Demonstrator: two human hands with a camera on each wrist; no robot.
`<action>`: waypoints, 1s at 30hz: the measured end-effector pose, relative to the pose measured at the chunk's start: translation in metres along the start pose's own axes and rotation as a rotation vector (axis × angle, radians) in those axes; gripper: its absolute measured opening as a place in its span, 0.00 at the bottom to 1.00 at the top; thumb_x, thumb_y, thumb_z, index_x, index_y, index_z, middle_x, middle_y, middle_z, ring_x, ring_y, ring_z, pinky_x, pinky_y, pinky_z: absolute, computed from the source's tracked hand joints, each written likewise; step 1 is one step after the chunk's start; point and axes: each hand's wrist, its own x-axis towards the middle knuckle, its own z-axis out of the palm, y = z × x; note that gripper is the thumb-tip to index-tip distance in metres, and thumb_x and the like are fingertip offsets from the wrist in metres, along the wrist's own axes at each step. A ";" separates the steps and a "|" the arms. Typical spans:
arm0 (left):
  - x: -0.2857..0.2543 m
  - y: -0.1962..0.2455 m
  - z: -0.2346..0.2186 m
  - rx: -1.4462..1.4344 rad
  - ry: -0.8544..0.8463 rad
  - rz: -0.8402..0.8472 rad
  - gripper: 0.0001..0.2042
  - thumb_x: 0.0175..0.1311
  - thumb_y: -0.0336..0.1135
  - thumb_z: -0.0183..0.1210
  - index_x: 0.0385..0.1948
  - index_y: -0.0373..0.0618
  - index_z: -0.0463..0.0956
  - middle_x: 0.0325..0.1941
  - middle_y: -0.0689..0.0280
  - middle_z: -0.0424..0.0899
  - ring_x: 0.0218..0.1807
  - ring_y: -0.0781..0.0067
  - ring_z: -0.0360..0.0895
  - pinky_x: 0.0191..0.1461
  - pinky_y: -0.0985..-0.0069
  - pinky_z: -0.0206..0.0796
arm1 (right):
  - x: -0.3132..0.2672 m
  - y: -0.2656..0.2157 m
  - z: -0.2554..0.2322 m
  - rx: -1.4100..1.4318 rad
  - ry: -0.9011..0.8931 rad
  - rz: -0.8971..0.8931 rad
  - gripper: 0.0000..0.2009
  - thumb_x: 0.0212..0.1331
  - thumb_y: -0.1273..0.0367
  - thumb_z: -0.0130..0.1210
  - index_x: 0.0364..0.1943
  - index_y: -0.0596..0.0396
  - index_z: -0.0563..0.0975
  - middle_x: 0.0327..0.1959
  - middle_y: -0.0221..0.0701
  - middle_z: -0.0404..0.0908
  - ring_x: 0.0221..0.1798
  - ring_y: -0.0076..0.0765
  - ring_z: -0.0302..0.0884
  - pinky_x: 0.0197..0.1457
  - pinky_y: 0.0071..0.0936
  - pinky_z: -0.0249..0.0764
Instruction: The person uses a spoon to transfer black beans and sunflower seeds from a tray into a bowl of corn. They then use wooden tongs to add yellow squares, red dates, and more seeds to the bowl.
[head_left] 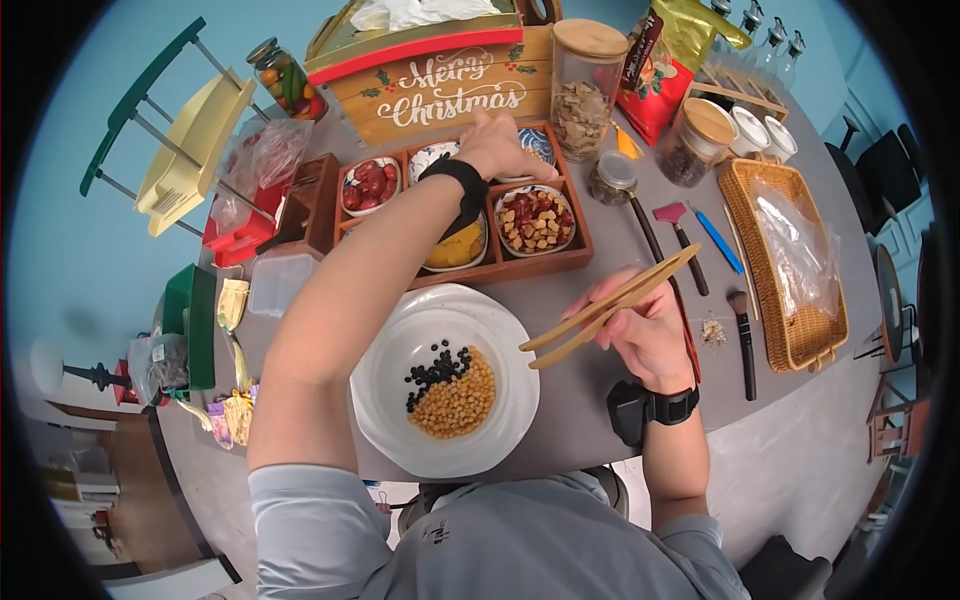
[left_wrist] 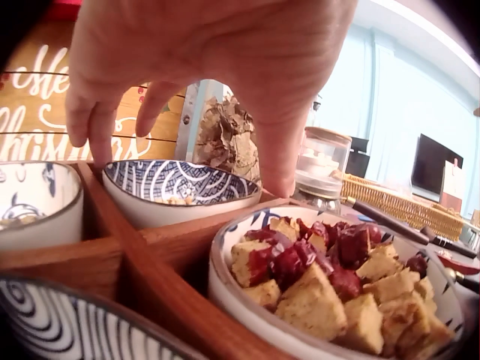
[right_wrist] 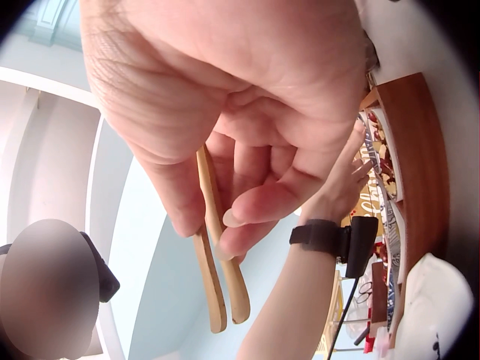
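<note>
My left hand [head_left: 497, 148] reaches over the wooden divided box [head_left: 545, 263]. In the left wrist view its fingers spread across a blue-and-white bowl [left_wrist: 180, 184], fingertips at the left rim and thumb by the right. Small light bits lie inside that bowl. Wooden tongs [head_left: 610, 308] are held in my right hand [head_left: 640, 320], tips pointing left beside a large white bowl [head_left: 375, 400]. Black beans [head_left: 435, 370] and yellow chickpeas [head_left: 455, 400] lie in the white bowl. Nearest the left wrist camera stands a bowl of brown cubes and red pieces [left_wrist: 337, 285].
A Christmas crate [head_left: 430, 95] and a lidded jar [head_left: 580, 95] stand behind the box. To the right are a brush [head_left: 742, 340], a blue-handled tool [head_left: 720, 240] and a wicker tray [head_left: 835, 330]. A clear plastic container [head_left: 280, 285] and a rack [head_left: 190, 130] occupy the left.
</note>
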 end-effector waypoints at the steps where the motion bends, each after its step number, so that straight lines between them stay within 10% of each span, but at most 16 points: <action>1: -0.001 -0.004 -0.002 -0.035 0.020 0.016 0.54 0.32 0.63 0.78 0.61 0.28 0.71 0.71 0.34 0.62 0.71 0.37 0.67 0.73 0.57 0.63 | 0.000 0.000 0.000 0.001 -0.002 -0.001 0.14 0.59 0.71 0.69 0.46 0.62 0.80 0.43 0.50 0.88 0.45 0.39 0.89 0.35 0.19 0.79; 10: -0.075 -0.065 -0.097 0.117 0.174 0.096 0.59 0.38 0.67 0.76 0.67 0.27 0.64 0.65 0.35 0.67 0.70 0.39 0.67 0.72 0.61 0.64 | 0.000 0.004 -0.002 0.028 0.007 0.008 0.13 0.59 0.70 0.69 0.44 0.62 0.81 0.38 0.43 0.87 0.48 0.49 0.88 0.37 0.26 0.81; 19: -0.183 -0.114 -0.066 0.227 -0.108 -0.145 0.64 0.42 0.70 0.72 0.75 0.31 0.52 0.74 0.34 0.56 0.74 0.33 0.58 0.77 0.51 0.54 | 0.000 0.009 -0.005 0.003 -0.003 -0.009 0.15 0.59 0.69 0.70 0.45 0.63 0.80 0.38 0.46 0.87 0.44 0.45 0.88 0.40 0.27 0.81; 30: -0.182 -0.135 -0.047 0.247 -0.004 -0.080 0.57 0.48 0.70 0.68 0.71 0.29 0.59 0.65 0.37 0.71 0.69 0.35 0.63 0.75 0.53 0.55 | 0.002 0.013 -0.012 -0.019 -0.039 -0.046 0.13 0.62 0.70 0.66 0.47 0.62 0.79 0.40 0.48 0.87 0.44 0.43 0.87 0.46 0.32 0.80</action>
